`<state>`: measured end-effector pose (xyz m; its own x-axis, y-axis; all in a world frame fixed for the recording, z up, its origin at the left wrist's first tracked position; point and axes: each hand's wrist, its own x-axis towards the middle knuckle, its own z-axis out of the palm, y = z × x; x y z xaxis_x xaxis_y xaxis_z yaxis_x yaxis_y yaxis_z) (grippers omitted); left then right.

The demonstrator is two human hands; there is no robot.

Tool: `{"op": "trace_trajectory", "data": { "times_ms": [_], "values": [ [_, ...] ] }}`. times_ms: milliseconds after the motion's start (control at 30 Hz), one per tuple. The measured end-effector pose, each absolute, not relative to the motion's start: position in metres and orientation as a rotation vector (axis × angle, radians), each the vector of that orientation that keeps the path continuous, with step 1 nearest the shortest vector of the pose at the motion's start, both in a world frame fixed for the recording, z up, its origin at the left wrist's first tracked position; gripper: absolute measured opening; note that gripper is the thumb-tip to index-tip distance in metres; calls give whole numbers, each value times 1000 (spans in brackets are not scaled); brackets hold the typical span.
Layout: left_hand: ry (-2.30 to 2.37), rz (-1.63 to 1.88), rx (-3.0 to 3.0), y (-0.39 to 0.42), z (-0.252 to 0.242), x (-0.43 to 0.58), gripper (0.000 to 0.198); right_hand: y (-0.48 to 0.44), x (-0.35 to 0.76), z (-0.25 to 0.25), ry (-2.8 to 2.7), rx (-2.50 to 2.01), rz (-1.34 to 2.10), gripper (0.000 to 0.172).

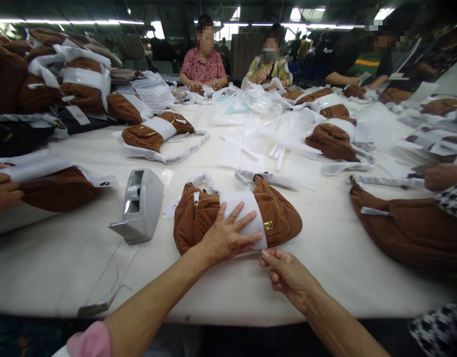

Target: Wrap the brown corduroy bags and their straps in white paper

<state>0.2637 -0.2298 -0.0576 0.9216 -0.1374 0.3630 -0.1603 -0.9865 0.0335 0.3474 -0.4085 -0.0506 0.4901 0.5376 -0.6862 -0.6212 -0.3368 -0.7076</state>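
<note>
A brown corduroy bag [284,210] with a gold emblem lies on the table in front of me, a white wrapping sheet [231,198] banded round its middle. My left hand [228,238] rests flat on the band, fingers spread. Just off the bag's near edge, beside the lower end of the band, my right hand [284,272] is closed in a pinch. Whatever sits between its thumb and finger is too small to make out. Left of the bag stands a grey tape dispenser [148,208].
Another wrapped brown bag [142,136] lies behind the dispenser, and wrapped bags [83,84] are heaped at back left. Co-workers' hands touch a bag [60,191] at left and a bag [407,223] at right. White strips [276,153] and plastic sheets [265,101] lie further back.
</note>
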Motion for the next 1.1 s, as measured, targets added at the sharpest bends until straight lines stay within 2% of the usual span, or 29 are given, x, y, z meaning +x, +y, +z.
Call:
{"op": "trace_trajectory", "data": {
  "times_ms": [267,567,733,833,933,1000,1100],
  "values": [
    [-234,604,3012,-229,-63,265,30,-413,339,-66,-16,-1562,1029,41],
    [-224,600,3014,-230,-60,266,30,-397,346,-87,-304,-2042,745,20],
    [-209,589,3012,-230,-59,265,30,-419,351,-75,-595,-2313,438,18],
    [-194,552,3013,-230,-58,267,36,-425,350,-70,-1104,-2297,-57,10],
    [-121,545,3010,-231,-56,267,49,-416,352,-79,-1614,-2065,-502,37],
    [-48,594,3004,-232,-54,263,56,-408,357,-90,-1757,-2023,-564,49],
    [44,680,2996,-238,-55,244,57,-404,362,-107,-1784,-2041,-561,58]
  ]
}}
